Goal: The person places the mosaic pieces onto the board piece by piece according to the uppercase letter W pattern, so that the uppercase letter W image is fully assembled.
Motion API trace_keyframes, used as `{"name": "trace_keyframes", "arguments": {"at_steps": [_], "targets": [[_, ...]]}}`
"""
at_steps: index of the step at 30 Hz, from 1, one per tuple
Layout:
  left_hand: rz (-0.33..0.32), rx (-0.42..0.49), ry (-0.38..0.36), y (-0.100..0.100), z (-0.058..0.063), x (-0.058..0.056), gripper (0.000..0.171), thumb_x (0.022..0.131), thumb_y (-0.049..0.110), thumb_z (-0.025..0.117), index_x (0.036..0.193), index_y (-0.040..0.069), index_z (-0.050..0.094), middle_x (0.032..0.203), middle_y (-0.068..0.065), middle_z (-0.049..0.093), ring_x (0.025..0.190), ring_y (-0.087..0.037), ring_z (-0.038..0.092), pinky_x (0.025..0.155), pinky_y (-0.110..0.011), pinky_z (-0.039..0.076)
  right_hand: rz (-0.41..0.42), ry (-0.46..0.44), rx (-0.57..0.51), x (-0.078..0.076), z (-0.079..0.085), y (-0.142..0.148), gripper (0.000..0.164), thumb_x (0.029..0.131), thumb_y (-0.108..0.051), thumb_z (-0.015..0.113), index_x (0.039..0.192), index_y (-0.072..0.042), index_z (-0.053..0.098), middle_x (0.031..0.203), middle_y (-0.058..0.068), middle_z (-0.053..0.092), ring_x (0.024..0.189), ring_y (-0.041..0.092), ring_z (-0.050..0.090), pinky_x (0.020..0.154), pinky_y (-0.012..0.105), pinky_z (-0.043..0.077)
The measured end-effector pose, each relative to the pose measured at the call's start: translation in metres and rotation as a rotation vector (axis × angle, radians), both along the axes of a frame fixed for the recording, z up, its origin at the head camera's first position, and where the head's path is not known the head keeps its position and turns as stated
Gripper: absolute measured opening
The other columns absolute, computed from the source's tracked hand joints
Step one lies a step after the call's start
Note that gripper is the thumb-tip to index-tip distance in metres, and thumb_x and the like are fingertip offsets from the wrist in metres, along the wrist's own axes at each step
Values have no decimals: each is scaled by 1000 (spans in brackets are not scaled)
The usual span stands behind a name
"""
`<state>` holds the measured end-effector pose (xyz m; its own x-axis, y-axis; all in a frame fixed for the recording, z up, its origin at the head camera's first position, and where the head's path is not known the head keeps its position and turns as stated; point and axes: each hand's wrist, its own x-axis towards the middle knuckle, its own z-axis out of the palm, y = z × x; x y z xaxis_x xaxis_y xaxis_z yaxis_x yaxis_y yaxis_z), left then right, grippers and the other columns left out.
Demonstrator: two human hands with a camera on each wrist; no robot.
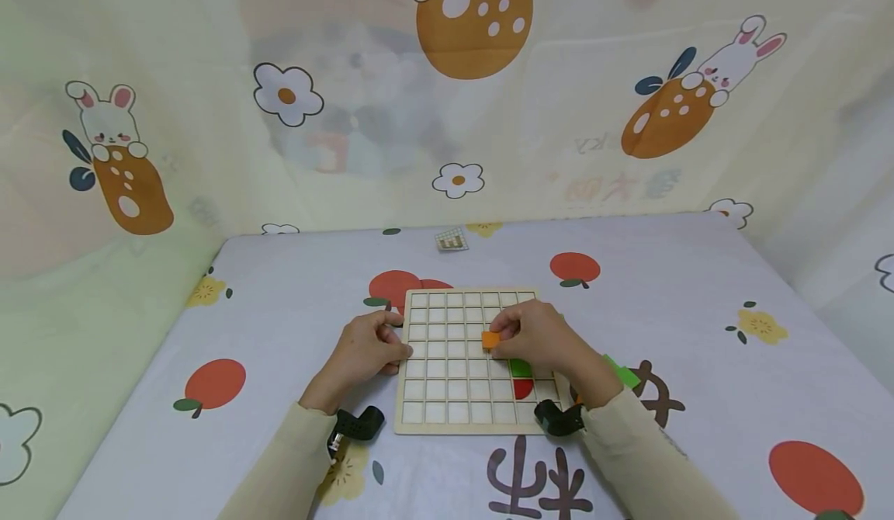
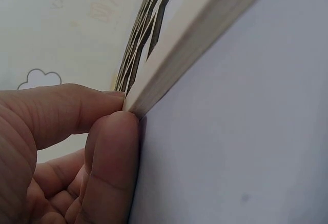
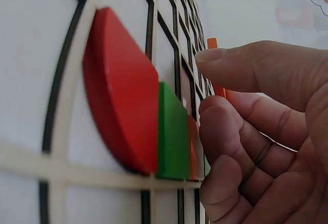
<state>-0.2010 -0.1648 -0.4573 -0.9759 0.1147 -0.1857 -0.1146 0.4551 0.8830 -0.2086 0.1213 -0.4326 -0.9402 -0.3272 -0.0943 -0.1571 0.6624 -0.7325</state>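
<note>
A wooden grid board (image 1: 447, 429) with square cells lies on the table. My left hand (image 1: 366, 345) holds the board's left edge, thumb and forefinger at the frame (image 2: 169, 55). Over the board's right half, my right hand (image 1: 545, 341) pinches a small orange block (image 1: 490, 340) between thumb and fingers. In the right wrist view the fingers partly cover that block. Nearer me in the grid sit a green block (image 1: 521, 368) and a red block with a curved side (image 1: 522, 389). Another orange piece (image 3: 195, 149) shows behind the green one in the right wrist view.
Beyond my right wrist lies a bright green piece (image 1: 621, 371), partly hidden by the arm, with a bit of orange beside it. A small patterned card (image 1: 451, 240) is at the table's back. A printed cloth covers the table (image 1: 293, 272), and curtains (image 1: 349, 140) hang behind it.
</note>
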Motion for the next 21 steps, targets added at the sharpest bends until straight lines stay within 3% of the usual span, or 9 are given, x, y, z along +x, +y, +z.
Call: {"name": "trace_keyframes", "arguments": {"at_steps": [21], "targets": [[-21,26,18,-2,0,0,49,86,1,80,132,-4,63,80,-7,66,59,-13,64,57,-24,58,38,1,61,1,2,-17,17,79,-5,86,94,-8,78,83,-1,68,80,16,60,74,31,52]]}}
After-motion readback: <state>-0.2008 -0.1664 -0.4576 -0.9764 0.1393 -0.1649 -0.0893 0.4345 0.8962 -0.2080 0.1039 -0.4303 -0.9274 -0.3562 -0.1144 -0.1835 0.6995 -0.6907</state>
